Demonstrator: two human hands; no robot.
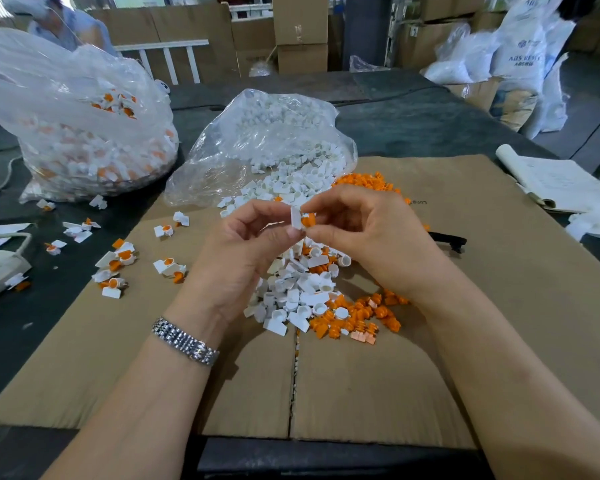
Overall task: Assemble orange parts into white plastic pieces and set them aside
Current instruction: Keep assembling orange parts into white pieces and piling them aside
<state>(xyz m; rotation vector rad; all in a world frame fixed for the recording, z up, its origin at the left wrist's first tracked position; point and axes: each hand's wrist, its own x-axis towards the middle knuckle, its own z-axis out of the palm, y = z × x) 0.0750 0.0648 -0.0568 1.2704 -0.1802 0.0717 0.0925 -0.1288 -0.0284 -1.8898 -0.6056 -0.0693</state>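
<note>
My left hand (246,237) pinches a white plastic piece (296,218) above the middle of the cardboard. My right hand (364,230) pinches an orange part (308,220) that touches the white piece's right side. Below the hands lies a heap of loose white pieces (298,289), with loose orange parts (357,317) at its lower right. More orange parts (368,181) lie behind the hands. Several assembled white-and-orange pieces (118,261) are scattered at the left.
A flat cardboard sheet (499,306) covers the dark table. An open clear bag of white pieces (274,140) lies behind the heap. A big bag of assembled pieces (84,133) stands far left. Papers (558,181) lie right. A person sits at the back left.
</note>
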